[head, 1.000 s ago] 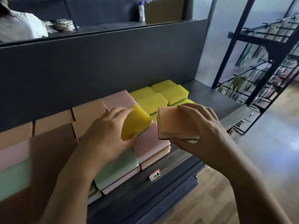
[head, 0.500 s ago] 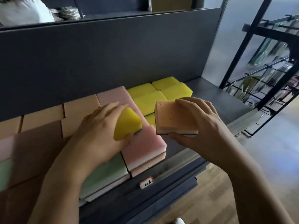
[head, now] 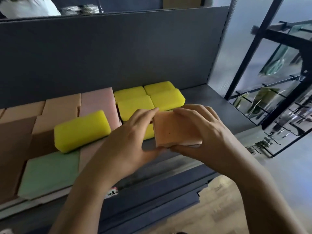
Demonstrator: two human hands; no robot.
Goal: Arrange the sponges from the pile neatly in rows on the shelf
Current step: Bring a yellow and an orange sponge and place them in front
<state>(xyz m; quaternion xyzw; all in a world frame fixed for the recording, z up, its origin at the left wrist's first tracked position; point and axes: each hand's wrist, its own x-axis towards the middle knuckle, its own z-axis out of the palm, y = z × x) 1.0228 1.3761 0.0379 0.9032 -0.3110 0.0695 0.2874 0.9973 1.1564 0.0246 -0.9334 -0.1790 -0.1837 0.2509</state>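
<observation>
Orange sponge (head: 175, 130) held in the air over the front edge of the grey shelf (head: 211, 102), pinched from both sides. Flat and square; peach-orange top face matte and fine-pored, with one small dark speck; a thin paler layer showing along the near edge. Left hand (head: 128, 141) curled round its left edge, fingertips at the far corner, thumb at the near one. Right hand (head: 207, 132) wrapped over its right side, fingers bent across the top, thumb tucked under the near edge. Right part of the sponge covered by those fingers.

Just behind the orange sponge: a block of bright yellow sponges (head: 148, 98), thick, foamy, round-cornered, packed touching. Nearest ones partly hidden by the hands, so count unclear. To its left: a single yellow sponge (head: 81, 130) of the same kind, lying askew on top of the stacked ones. Behind and left: a pink sponge (head: 99, 100), then peach sponges (head: 62, 105) in flat, square-edged rows, the outermost cut off by the picture's edge. Left and nearer: a pale green sponge (head: 50, 173) resting on thinner layers.

Below and left of the orange sponge, past the left wrist: a small white tag (head: 112, 193), half covered, writing unreadable. Far behind it: a plain dark grey back panel (head: 118, 53). To its right: a black wire rack (head: 270, 98), blurred, contents impossible to make out.
</observation>
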